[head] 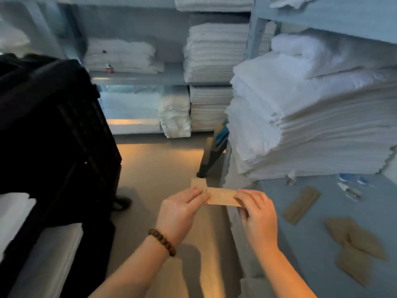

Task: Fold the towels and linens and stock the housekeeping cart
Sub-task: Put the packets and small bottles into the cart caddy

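The black cart (pixel 53 125) stands at the left. A tall stack of white linens (pixel 311 125) sits at the back edge of the bench (pixel 300 244) — tan packets (pixel 361 239) lie nearer its front. The left hand (pixel 180 209) and right hand (pixel 257 214) pinch 1 tan paper strip (pixel 221 196) by its ends.

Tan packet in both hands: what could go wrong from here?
1. The tan packet is pinched only at its ends by the left hand and right hand, over the floor; a slip would likely drop it there.
2. It looks bent near the left hand; pulling may tear it.
3. The tall linen stack stands close; a bump might shift it.
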The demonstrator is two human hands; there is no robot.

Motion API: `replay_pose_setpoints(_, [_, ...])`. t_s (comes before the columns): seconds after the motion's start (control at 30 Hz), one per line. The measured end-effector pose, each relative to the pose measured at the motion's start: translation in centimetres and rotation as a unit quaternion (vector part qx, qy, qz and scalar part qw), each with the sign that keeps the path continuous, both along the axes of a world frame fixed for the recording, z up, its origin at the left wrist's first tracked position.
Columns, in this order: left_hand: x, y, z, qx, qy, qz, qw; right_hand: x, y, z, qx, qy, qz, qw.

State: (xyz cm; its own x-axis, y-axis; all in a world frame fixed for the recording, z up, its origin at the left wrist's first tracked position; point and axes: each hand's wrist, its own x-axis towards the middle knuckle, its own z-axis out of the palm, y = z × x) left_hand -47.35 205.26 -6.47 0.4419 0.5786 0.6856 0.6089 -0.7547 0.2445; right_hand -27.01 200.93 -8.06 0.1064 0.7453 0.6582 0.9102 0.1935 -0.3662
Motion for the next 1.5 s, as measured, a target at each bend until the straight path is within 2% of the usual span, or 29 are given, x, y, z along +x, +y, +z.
replay_pose_setpoints(0.27, [-15.4,-2.7,5.9,0.057,0.004,0.193,0.979,-15.2,6.2,5.3,0.092,0.024,0.212,0.973])
replay_pose_setpoints(0.53, [-27.5,-5.3,12.0,0.148,0.020,0.332,0.931,-30.4,9.7,11.2,0.178,0.061,0.340,0.921])
replay_pose_setpoints(0.73, [-34.6,-7.2,15.2,0.205,0.025,0.413,0.887,-39.0,9.6,15.6,0.194,0.065,0.414,0.887])
replay_pose_setpoints(1.07, [-40.8,-10.3,18.1,0.252,0.049,0.522,0.813,-48.8,9.8,18.6,0.240,0.089,0.508,0.823])
replay_pose_setpoints(1.5, [-44.5,-9.8,18.7,0.208,0.091,0.648,0.727,-57.7,16.3,18.9,0.234,0.169,0.679,0.675])
